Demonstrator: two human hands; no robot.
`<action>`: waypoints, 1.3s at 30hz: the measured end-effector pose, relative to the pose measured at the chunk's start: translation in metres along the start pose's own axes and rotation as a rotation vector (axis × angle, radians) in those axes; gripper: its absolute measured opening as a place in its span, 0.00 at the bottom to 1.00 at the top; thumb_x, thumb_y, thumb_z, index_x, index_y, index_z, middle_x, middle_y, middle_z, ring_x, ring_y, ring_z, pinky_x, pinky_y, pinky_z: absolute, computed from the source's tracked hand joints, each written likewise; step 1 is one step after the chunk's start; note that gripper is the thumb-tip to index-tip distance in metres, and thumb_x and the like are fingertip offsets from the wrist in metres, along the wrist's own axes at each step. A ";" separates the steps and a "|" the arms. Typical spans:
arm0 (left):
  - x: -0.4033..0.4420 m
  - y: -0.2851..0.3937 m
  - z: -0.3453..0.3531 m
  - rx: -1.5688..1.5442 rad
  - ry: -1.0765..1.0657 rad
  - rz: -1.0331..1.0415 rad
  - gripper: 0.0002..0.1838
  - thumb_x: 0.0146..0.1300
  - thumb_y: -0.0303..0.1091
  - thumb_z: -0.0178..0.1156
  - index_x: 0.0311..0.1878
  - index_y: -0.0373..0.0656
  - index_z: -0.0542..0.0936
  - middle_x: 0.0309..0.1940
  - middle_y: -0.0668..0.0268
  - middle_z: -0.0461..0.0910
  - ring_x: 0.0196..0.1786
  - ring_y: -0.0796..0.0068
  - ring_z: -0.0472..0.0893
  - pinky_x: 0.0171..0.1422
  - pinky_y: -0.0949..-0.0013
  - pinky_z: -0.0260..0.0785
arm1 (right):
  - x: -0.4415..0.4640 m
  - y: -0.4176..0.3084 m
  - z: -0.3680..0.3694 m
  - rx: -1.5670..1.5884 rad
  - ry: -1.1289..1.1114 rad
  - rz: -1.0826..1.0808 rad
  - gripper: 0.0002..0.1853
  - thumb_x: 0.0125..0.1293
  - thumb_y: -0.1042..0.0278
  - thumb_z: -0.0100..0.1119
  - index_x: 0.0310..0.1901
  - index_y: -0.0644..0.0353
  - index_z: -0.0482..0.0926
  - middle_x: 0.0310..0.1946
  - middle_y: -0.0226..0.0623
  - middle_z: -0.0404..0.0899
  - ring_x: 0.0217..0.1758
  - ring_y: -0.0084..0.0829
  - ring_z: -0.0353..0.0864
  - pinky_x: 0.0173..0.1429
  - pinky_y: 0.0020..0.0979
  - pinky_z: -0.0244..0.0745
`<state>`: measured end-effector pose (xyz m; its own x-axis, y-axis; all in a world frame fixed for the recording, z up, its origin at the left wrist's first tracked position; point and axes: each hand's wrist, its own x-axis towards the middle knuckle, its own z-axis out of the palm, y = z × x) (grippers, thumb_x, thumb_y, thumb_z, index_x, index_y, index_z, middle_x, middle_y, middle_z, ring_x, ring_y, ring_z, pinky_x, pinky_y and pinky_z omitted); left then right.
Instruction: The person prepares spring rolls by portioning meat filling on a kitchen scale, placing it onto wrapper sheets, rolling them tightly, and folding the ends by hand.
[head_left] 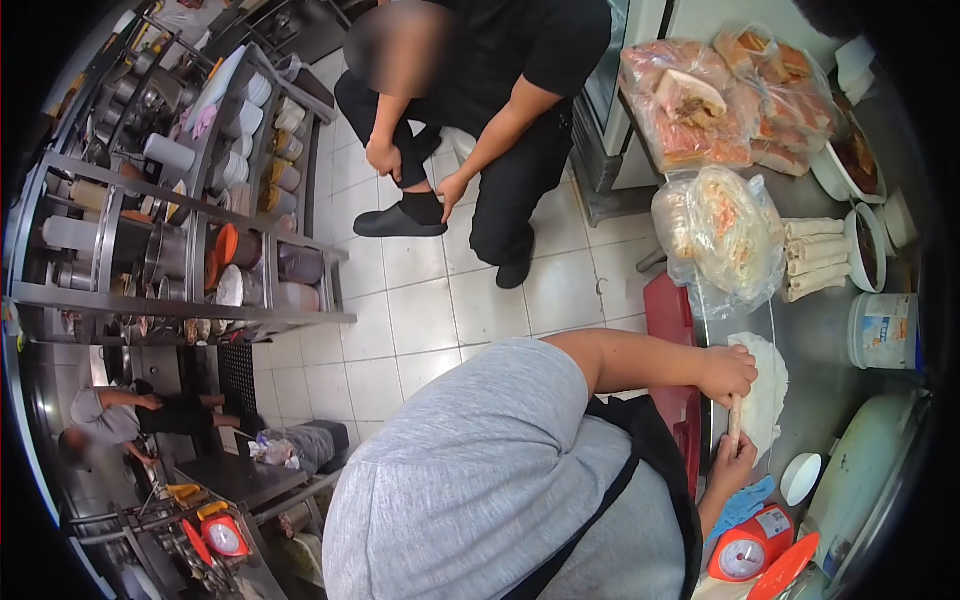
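Observation:
At the work surface on the right, my left hand [727, 375] has its fingers curled over the upper end of a narrow tan roll [736, 412]. The fingers of my right hand [737, 462] are closed on its lower end. The roll lies along the near edge of a flat, pale sheet of dough [765, 388]. Whether the roll is a separate piece or the folded edge of the sheet I cannot tell. Several finished-looking pale rolls [815, 260] are stacked further up, beside a dish of dark sauce [866, 246].
Bagged food [725, 235] and packed meat [690, 125] lie up the metal table [835, 335]. A white bucket [884, 331], small bowl [800, 479], blue cloth [742, 508] and red scale [748, 545] are nearby. One person crouches on the tiled floor; another is at lower left.

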<state>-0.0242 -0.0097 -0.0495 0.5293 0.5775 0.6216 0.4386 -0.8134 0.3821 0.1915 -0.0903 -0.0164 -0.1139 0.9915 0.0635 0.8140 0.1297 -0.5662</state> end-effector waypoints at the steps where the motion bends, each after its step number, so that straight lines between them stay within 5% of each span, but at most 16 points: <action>1: 0.000 0.001 -0.001 0.005 0.006 -0.004 0.12 0.36 0.47 0.66 0.23 0.53 0.78 0.29 0.73 0.70 0.41 0.69 0.69 0.44 0.63 0.57 | 0.001 -0.003 -0.002 0.003 -0.021 -0.001 0.15 0.53 0.71 0.61 0.41 0.69 0.73 0.36 0.43 0.72 0.40 0.37 0.72 0.48 0.33 0.67; 8: 0.000 0.002 0.001 0.021 0.039 -0.027 0.13 0.36 0.47 0.66 0.23 0.53 0.78 0.28 0.72 0.70 0.40 0.68 0.70 0.44 0.63 0.57 | 0.001 0.007 -0.017 0.129 -0.150 0.152 0.16 0.55 0.70 0.61 0.43 0.70 0.72 0.37 0.42 0.72 0.40 0.34 0.72 0.47 0.31 0.68; 11: 0.000 0.004 -0.002 0.019 0.046 -0.024 0.13 0.36 0.47 0.66 0.23 0.52 0.79 0.28 0.72 0.71 0.39 0.68 0.70 0.43 0.63 0.58 | -0.009 0.012 -0.011 -0.050 -0.034 -0.098 0.17 0.56 0.70 0.61 0.45 0.70 0.72 0.39 0.42 0.72 0.42 0.34 0.72 0.48 0.31 0.68; 39: 0.001 0.007 -0.004 0.115 -0.059 -0.082 0.14 0.43 0.51 0.64 0.30 0.55 0.80 0.30 0.73 0.73 0.41 0.68 0.72 0.45 0.63 0.60 | -0.025 0.026 -0.006 -0.169 0.205 -0.314 0.14 0.56 0.66 0.58 0.43 0.63 0.76 0.37 0.44 0.74 0.43 0.43 0.72 0.50 0.38 0.64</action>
<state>-0.0234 -0.0155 -0.0430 0.5291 0.6472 0.5488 0.5604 -0.7521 0.3467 0.2183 -0.1119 -0.0279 -0.2690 0.8833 0.3840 0.8418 0.4094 -0.3518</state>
